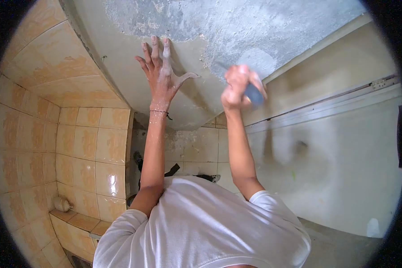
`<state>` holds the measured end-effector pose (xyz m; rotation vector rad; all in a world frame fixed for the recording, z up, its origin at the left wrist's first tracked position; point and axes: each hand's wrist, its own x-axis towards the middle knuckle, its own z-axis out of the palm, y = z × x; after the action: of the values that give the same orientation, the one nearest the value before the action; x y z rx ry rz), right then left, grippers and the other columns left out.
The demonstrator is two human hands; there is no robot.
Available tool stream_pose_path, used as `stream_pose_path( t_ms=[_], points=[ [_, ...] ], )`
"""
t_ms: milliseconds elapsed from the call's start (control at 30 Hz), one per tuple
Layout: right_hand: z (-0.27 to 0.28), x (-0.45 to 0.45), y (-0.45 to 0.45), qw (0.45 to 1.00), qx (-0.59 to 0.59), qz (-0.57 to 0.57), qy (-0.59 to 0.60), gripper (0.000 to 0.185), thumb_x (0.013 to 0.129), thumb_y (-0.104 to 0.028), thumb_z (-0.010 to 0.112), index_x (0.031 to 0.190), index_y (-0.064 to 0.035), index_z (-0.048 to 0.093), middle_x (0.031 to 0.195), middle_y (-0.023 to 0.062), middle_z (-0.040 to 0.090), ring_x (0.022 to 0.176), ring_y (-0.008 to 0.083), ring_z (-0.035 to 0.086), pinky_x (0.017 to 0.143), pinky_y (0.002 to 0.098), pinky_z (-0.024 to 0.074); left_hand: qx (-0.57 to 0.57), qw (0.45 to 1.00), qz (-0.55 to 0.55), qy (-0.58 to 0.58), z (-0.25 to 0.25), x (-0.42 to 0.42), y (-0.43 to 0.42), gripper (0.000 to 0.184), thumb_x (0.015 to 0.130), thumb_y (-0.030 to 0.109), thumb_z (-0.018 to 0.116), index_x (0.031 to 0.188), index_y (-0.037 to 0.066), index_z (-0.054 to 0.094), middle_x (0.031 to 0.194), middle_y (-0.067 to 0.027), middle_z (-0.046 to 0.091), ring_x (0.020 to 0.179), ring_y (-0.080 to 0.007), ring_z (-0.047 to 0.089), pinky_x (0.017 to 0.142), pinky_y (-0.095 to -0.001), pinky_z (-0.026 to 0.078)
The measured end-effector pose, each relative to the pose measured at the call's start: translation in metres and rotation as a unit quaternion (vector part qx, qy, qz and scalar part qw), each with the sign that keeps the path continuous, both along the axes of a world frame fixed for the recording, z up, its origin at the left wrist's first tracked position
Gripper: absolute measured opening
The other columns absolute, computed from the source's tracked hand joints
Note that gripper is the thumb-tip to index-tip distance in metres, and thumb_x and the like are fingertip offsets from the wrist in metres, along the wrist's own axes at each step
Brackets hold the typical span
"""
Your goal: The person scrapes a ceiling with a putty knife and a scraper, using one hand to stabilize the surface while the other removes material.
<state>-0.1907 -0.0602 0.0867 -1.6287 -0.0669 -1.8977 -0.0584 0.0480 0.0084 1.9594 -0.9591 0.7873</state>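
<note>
My left hand [161, 76] lies spread against the painted wall [120, 58], its fingertips at the lower edge of a rough, stripped grey patch [183, 20]. White dust coats its fingers and forearm. My right hand [241, 87] is closed around the blue-grey handle of a scraper [254, 96], at the patch's lower right edge. Motion blurs this hand and the tool. The blade is only a dim smear by the wall, so I cannot tell whether it touches. Flaked, crumbly paint borders the patch between the two hands.
Orange-beige tiles [111, 134] cover the wall at left, with a tiled ledge [76, 221] and a small round object [62, 204] there. A pale door panel [335, 165] with a metal strip stands at right. Debris dusts the tiled floor [196, 147] below.
</note>
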Motion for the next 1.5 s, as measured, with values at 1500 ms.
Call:
stream_pose_path(
  t_ms=[1500],
  points=[
    [0.02,-0.012,0.023,0.985,0.069,0.155,-0.033,0.04,0.099,-0.006,0.056,0.064,-0.0091,0.036,0.051,0.0005,0.039,0.043,0.01,0.038,0.042,0.0287,0.0304,-0.022,1.0,-0.011,-0.008,-0.002,0.003,-0.002,0.132,0.064,0.072,0.081,0.167,0.013,0.025,0.175,-0.0138,0.014,0.161,-0.041,0.001,0.125,-0.0664,0.0]
  ],
)
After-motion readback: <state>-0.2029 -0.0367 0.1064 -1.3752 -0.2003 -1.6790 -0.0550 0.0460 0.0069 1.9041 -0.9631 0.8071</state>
